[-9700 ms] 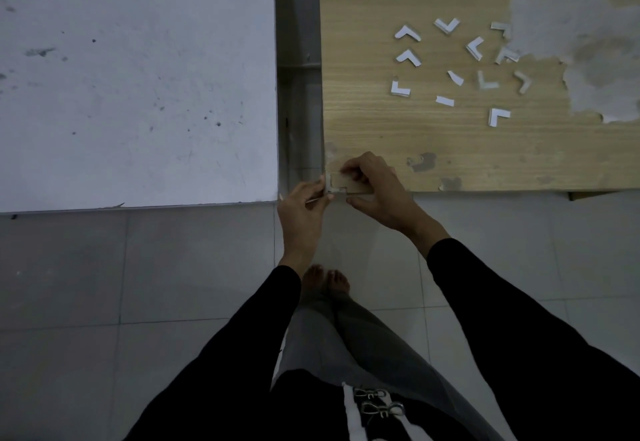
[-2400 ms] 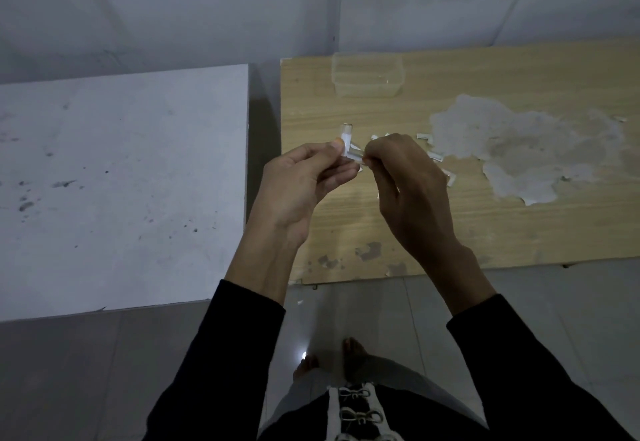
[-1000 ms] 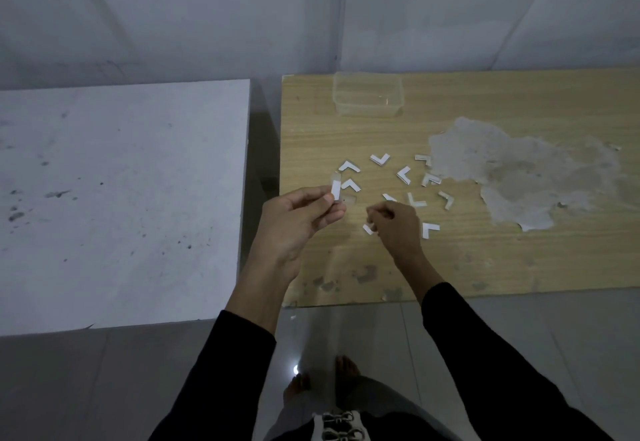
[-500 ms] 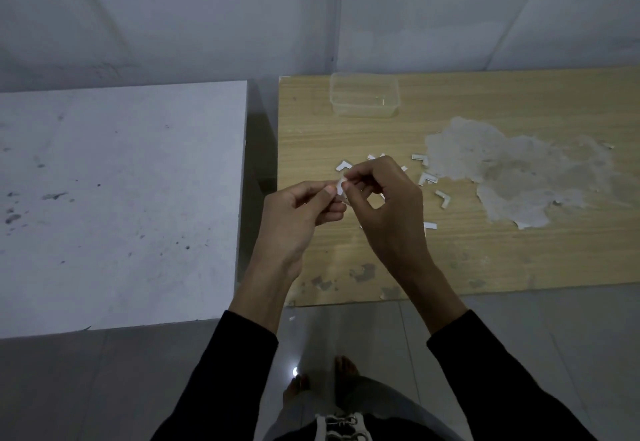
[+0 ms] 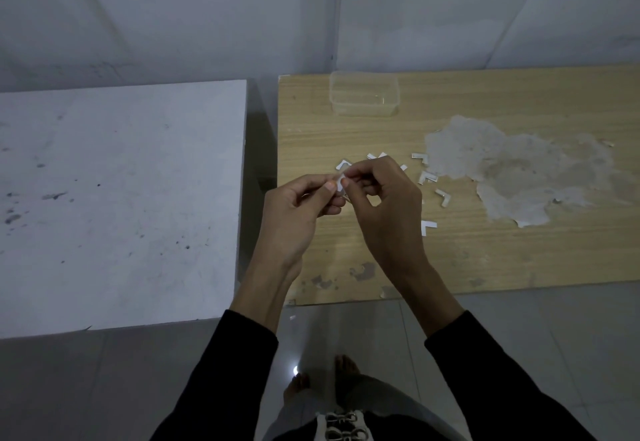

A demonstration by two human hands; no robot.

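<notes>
both forearms, in black sleeves (image 5: 221, 371), rise from the bottom of the view and meet over the near part of the light wooden tabletop (image 5: 485, 260), wrists bent slightly inward. the left hand (image 5: 294, 212) has its fingers curled, with thumb and forefinger pinching a small white angled piece (image 5: 342, 190). the right hand (image 5: 384, 205) faces it with knuckles up, its thumb and forefinger tips nipping the same piece from the other side, and its other fingers are loosely curled. the piece is held up in the air, nearer than the clear rectangular plastic container (image 5: 363, 97) and slightly left of it. scattered white l-shaped pieces (image 5: 427, 177) lie on the wooden tabletop nearer than the container, some hidden behind the right hand. a grey-white tabletop (image 5: 121, 198) stands well to the left of the container.
</notes>
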